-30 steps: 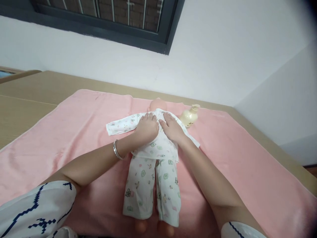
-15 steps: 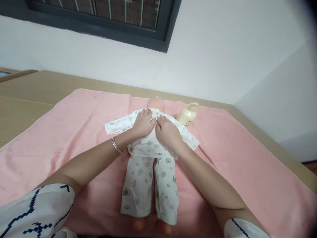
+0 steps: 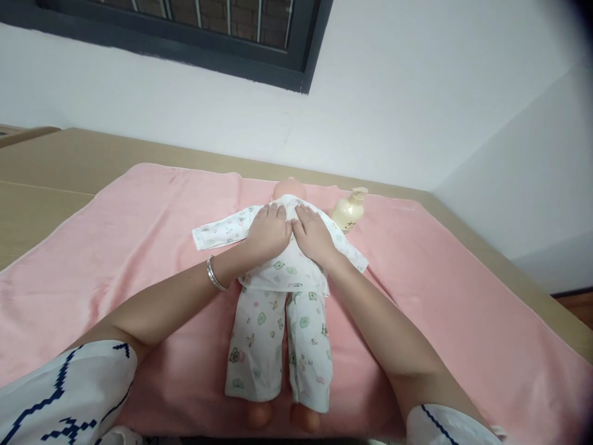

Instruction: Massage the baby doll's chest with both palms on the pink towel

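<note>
A baby doll (image 3: 287,186) in white printed pyjamas lies on a pink towel (image 3: 139,247), head away from me, bare feet toward me. My left hand (image 3: 267,233) lies flat on the left side of the doll's shirt (image 3: 290,272), fingers stretched toward the collar. My right hand (image 3: 313,233) lies flat beside it on the right side, fingers together and extended. The two hands touch at the middle of the chest. A silver bangle (image 3: 214,274) is on my left wrist. The printed trousers (image 3: 278,346) cover the legs.
A cream pump bottle (image 3: 348,210) lies on the towel just right of the doll's head. The towel covers a tan wooden surface (image 3: 55,161) set against a white wall, with a dark-framed window (image 3: 185,31) above.
Both hands have slid a little up the doll's chest toward the collar and closer together. The view has tilted slightly.
</note>
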Demonstrator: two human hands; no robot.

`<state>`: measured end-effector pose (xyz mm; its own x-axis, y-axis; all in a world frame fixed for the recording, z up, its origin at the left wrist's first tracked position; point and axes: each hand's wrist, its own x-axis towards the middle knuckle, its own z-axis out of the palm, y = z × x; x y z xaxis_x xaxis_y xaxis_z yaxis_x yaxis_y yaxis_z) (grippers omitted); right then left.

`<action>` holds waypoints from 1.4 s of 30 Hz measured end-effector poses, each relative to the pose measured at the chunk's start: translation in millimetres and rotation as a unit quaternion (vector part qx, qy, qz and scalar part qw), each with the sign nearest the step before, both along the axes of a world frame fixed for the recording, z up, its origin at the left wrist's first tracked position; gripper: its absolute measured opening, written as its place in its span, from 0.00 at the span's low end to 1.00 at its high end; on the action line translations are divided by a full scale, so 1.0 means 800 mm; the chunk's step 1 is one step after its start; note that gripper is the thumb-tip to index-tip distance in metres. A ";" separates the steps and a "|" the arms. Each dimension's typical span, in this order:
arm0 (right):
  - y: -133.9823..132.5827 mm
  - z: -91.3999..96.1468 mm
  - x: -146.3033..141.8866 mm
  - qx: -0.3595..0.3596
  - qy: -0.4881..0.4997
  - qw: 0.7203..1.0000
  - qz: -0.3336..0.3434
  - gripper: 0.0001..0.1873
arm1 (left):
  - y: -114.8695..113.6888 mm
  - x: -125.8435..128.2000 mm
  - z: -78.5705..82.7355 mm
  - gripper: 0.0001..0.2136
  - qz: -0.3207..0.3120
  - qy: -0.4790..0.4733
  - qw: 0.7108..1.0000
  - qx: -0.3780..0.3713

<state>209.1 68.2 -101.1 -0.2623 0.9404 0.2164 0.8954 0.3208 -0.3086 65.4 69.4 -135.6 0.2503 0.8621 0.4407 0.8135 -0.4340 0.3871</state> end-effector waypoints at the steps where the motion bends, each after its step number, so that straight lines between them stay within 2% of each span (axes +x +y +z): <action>1: 0.001 0.002 0.001 -0.009 0.007 1.000 0.002 0.30 | -0.005 0.002 0.001 0.24 -0.005 0.005 1.000 0.010; 5: -0.002 0.008 -0.002 -0.031 0.008 0.999 -0.014 0.28 | -0.011 0.001 0.007 0.22 -0.031 0.017 0.999 0.020; 10: -0.022 0.014 -0.015 -0.043 -0.010 0.999 -0.010 0.29 | 0.020 -0.020 0.020 0.21 -0.067 0.024 0.996 -0.054; 13: -0.026 0.015 -0.015 -0.045 0.025 0.999 0.002 0.28 | 0.027 -0.022 0.019 0.22 -0.039 0.022 0.996 -0.082; 17: -0.008 0.009 -0.004 -0.031 0.066 0.997 0.003 0.26 | -0.001 -0.005 0.018 0.25 0.013 0.052 0.996 -0.067; 21: 0.013 0.002 0.010 -0.023 0.077 0.996 0.027 0.25 | -0.021 -0.002 0.032 0.24 -0.030 0.061 0.994 -0.089; 25: 0.002 0.003 0.003 -0.008 0.046 0.999 0.012 0.27 | 0.003 -0.019 0.043 0.24 -0.051 0.011 0.987 -0.153; 28: -0.024 0.012 -0.013 -0.003 0.006 1.000 -0.010 0.27 | 0.027 -0.025 0.033 0.23 -0.048 0.013 0.987 -0.150; 30: -0.035 0.018 -0.019 -0.011 -0.003 1.000 -0.006 0.27 | 0.032 -0.023 0.022 0.24 -0.030 0.013 0.991 -0.133; 32: -0.035 0.020 -0.019 -0.029 0.016 0.999 -0.007 0.26 | 0.027 -0.018 0.014 0.24 0.001 0.010 0.994 -0.113; 35: -0.014 0.013 -0.007 -0.038 0.062 0.997 -0.018 0.26 | 0.002 -0.006 0.011 0.25 0.034 0.028 0.996 -0.081; 39: 0.011 0.001 0.006 -0.011 0.046 0.999 0.010 0.27 | -0.026 0.003 0.018 0.25 0.013 0.055 0.997 -0.061; 42: 0.004 0.001 0.001 -0.011 0.007 1.000 -0.001 0.28 | -0.018 -0.002 0.023 0.24 -0.006 0.045 0.997 -0.070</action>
